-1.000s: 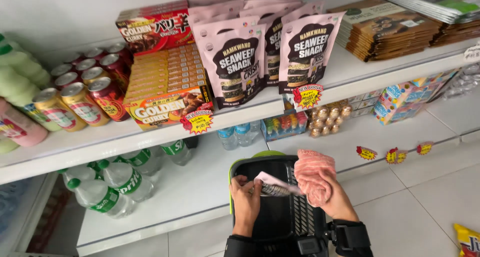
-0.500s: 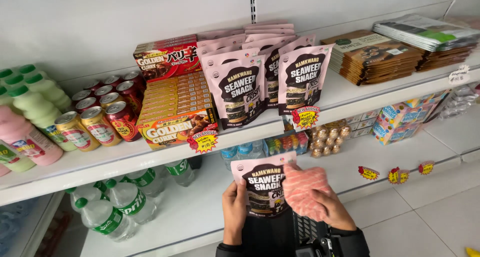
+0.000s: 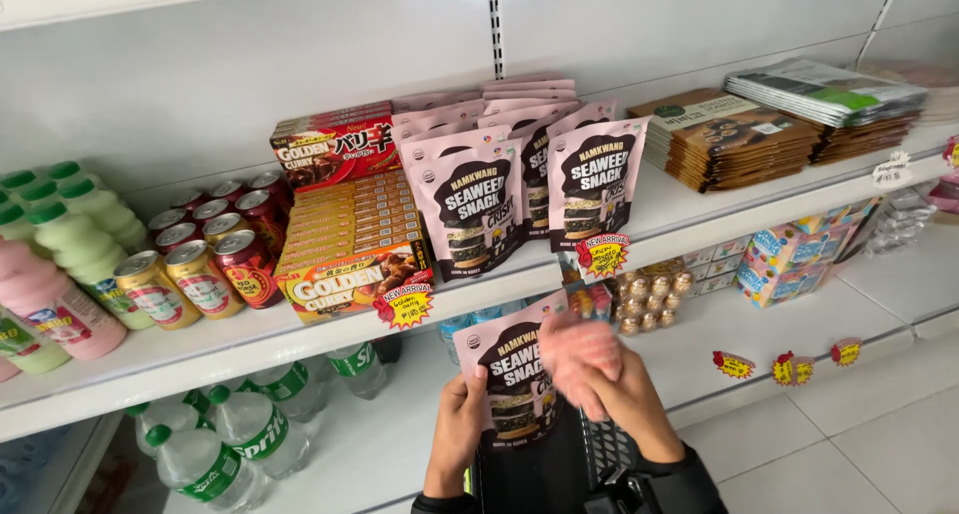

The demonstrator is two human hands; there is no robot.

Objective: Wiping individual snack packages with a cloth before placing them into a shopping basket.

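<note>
My left hand (image 3: 455,429) grips the lower left edge of a pink and black snack pouch (image 3: 507,374), held upright in front of the shelf. My right hand (image 3: 614,389) presses a pink cloth (image 3: 576,359) against the pouch's right side. Two rows of matching pouches (image 3: 529,189) stand on the white shelf (image 3: 300,339) just above. A black shopping basket (image 3: 559,464) sits below my hands, mostly hidden by them.
Orange curry boxes (image 3: 350,244), drink cans (image 3: 205,254) and pale green and pink bottles (image 3: 60,264) fill the shelf's left. Stacks of flat brown and green packets (image 3: 769,119) lie on the right. Clear green-labelled bottles (image 3: 235,434) stand on the lower shelf, with small sweets (image 3: 649,294) further right.
My hands lifted a snack pouch out of the basket and raised it upright toward the shelf. The pink cloth stayed in my right hand, and the view tilted up.
</note>
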